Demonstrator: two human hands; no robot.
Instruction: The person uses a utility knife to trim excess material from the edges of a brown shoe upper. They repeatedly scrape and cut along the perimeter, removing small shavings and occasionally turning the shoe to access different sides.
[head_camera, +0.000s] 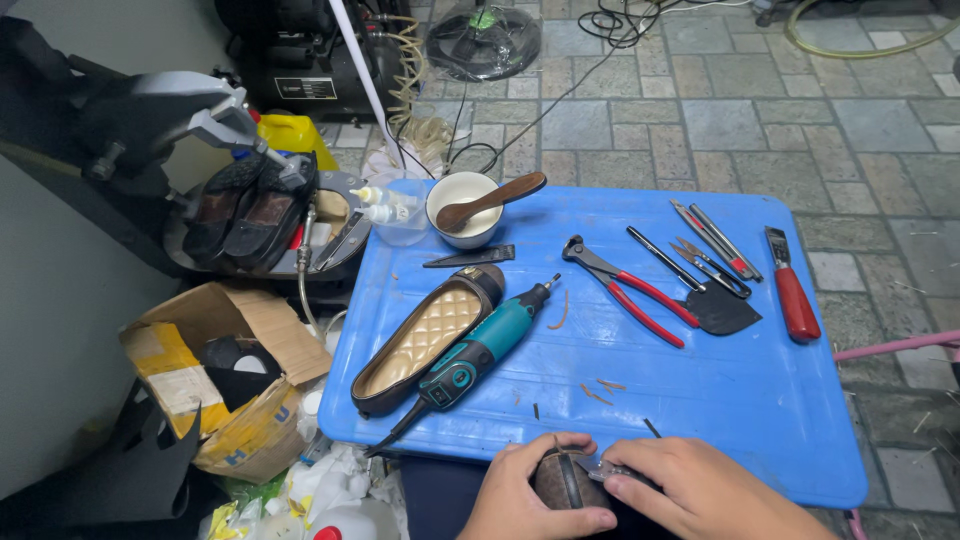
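At the bottom edge of the head view my left hand (525, 495) grips a dark brown shoe heel part (560, 482) with a black strip across it. My right hand (700, 490) pinches a small metal tool (607, 468) whose tip lies against that piece. Both hands hover at the near edge of the blue plastic tabletop (720, 400). A black shoe with a gold quilted insole (425, 338) lies to the upper left of my hands. Beside it rests a teal rotary tool (480, 345).
On the tabletop lie red-handled pincers (625, 290), a black scraper (715, 310), a red-handled chisel (795, 290), small cutters (715, 245) and a white bowl with a wooden spoon (465, 208). A cardboard box (215, 375) and a shoe stand with dark shoes (245, 210) sit left.
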